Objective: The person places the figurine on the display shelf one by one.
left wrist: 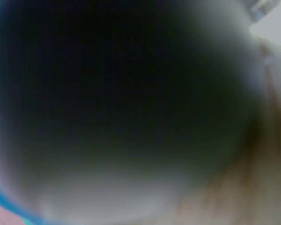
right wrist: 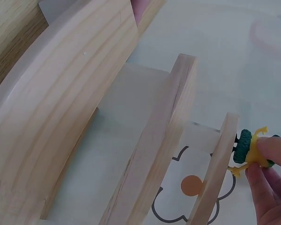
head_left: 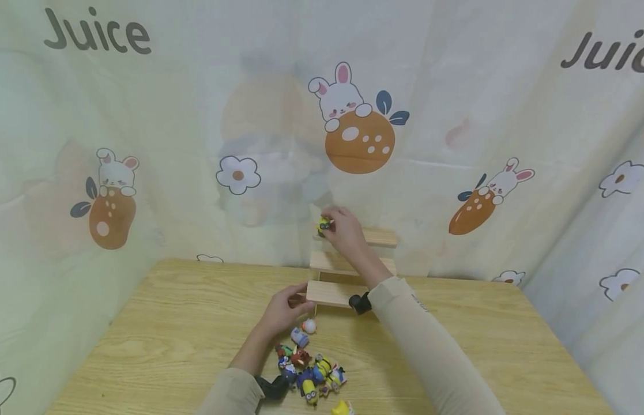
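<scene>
Barely begun — right hand [head_left: 344, 229] pinches a yellow figure [right wrist: 249, 149] at the top step [head_left: 379, 236]; left hand [head_left: 285, 308] grips the shelf's bottom step [head_left: 329, 293]. Steps bare, pile [head_left: 311, 369] waits on the table [head_left: 161, 323].

The pale wooden three-step shelf [head_left: 347, 265] stands at the far middle of the light wood-grain worktop [head_left: 161, 340], backed close against the cartoon-printed fabric curtain [head_left: 197, 144], so nothing passes behind it. The right hand [head_left: 342, 230] with its small yellow toy figure [head_left: 324, 226] takes the top step's left end; the left hand [head_left: 282, 311] blocks the bottom step's left end. A heap of small colourful toy figures [head_left: 311, 372] crowds the near middle. Wide bare worktop lies to either side.
</scene>
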Motion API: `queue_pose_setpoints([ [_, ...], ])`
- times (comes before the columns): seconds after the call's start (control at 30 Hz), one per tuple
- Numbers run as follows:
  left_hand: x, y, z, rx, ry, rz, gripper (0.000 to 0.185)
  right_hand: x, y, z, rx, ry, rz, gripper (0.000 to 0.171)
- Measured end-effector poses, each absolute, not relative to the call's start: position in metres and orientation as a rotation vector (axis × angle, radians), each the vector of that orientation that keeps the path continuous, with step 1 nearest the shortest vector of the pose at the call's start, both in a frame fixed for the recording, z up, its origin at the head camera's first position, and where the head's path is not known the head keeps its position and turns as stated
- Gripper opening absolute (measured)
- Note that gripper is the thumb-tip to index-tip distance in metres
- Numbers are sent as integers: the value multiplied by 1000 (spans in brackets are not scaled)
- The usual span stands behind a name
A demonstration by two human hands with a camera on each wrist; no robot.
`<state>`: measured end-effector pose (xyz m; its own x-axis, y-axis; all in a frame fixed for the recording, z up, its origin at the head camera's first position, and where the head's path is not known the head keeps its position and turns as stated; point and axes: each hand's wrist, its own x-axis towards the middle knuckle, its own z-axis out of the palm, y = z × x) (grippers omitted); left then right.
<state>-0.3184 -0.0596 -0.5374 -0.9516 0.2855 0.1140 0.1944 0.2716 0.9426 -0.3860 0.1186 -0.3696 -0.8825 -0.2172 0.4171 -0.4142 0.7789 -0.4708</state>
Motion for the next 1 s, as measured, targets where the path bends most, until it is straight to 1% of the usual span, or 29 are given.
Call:
queue_pose_setpoints([
  [0.33, -318, -58, -539, 467, 2440, 1778, 65, -379, 121, -368, 444, -2699, 722, 36],
  [0.5, -318, -59, -538, 453, 2442, 1781, 65, -372, 124, -370, 424, -2682, 773, 39],
  [0.63, -318, -60, -540, 465, 2455, 1773, 65, -360, 128, -377, 429, -2618, 849, 42],
  [1.0, -320, -61, -537, 489, 2455, 1779, 64, -318, 136, -400, 511, -2530, 1111, 40],
])
